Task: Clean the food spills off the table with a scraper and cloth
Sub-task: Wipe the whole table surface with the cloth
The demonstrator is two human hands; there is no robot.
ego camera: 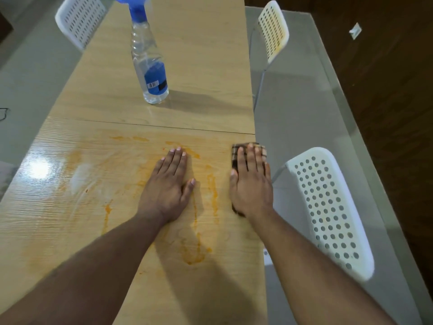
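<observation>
Pressing flat, right hand point(251, 184) covers cloth point(236, 152), seemingly lengthwise along table point(199, 66).

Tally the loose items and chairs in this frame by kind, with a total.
White perforated chairs: 3
Spray bottle: 1
Checked cloth, under the right hand: 1
Scraper: 0 visible
Total: 5

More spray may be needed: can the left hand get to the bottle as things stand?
Probably yes. The left hand lies flat on the table, holding nothing, and the bottle stands upright straight ahead of it with only bare tabletop between. It may need a forward lean.
</observation>
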